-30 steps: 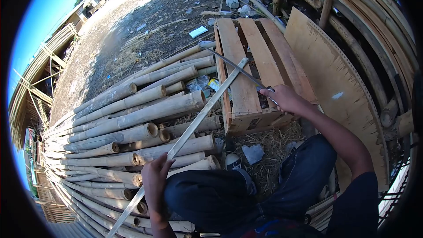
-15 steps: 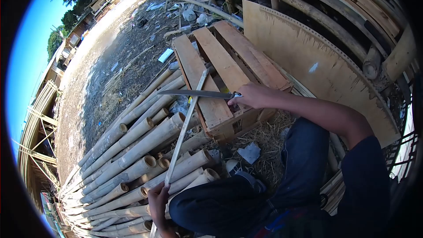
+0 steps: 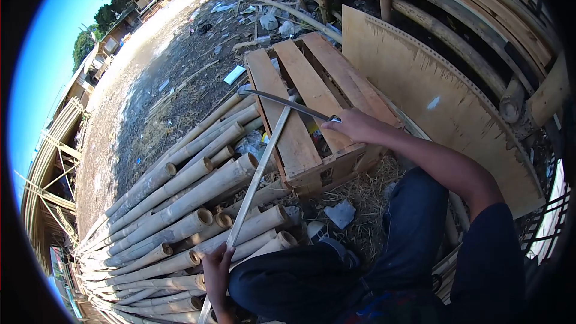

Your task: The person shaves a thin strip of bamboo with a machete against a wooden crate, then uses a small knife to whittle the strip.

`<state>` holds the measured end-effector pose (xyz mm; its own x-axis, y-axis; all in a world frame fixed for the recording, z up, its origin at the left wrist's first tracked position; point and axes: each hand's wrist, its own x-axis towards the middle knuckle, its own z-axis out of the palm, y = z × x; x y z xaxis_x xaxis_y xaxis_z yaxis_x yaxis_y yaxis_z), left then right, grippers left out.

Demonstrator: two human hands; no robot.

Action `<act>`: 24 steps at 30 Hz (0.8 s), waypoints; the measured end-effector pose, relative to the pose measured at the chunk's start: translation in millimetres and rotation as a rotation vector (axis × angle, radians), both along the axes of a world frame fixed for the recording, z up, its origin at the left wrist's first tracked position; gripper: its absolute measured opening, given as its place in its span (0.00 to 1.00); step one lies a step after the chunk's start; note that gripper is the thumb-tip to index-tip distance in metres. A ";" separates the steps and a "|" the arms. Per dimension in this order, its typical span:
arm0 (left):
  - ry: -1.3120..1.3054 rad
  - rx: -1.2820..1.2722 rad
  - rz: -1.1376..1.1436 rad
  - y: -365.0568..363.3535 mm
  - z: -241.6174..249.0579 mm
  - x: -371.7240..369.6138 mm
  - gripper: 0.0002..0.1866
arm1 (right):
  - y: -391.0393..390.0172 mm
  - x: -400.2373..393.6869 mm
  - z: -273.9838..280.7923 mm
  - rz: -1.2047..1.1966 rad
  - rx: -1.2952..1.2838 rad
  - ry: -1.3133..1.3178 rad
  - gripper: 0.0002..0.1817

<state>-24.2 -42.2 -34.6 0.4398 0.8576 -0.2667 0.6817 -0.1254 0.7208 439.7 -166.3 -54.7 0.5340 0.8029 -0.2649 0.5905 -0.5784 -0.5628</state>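
Observation:
My right hand (image 3: 354,126) is closed round the handle of a long knife (image 3: 291,103), its blade pointing left across the top of a wooden slatted crate (image 3: 309,87). Near the far end of a thin, pale bamboo strip (image 3: 259,174), the blade overlaps it in this view. That strip runs slantwise from the crate's slats down to my left hand (image 3: 217,273), whose fingers grip it beside my bent knee. The strip's near end passes below the left hand.
Cut bamboo poles (image 3: 222,183) lie heaped at the left, their open ends toward me. A curved plywood sheet (image 3: 432,84) leans against a bamboo rack (image 3: 444,27) at the right. Straw (image 3: 375,195) and a grey stone-like piece (image 3: 341,213) lie by my legs.
The knife has moved up toward the strip's far end, its blade now tilted with the tip higher. My left hand keeps its hold on the strip. The whole view has shifted slightly.

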 end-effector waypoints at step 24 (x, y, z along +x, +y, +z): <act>0.234 0.501 -0.074 4.3 -5.1 -32.0 0.18 | 0.2 -9.5 7.5 -0.049 0.583 0.612 0.23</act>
<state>-56.1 -37.9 -39.6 0.4819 0.8735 0.0684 0.7925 -0.4679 0.3913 430.2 -166.0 -47.2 0.4692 0.8804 -0.0693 0.0661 -0.1132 -0.9914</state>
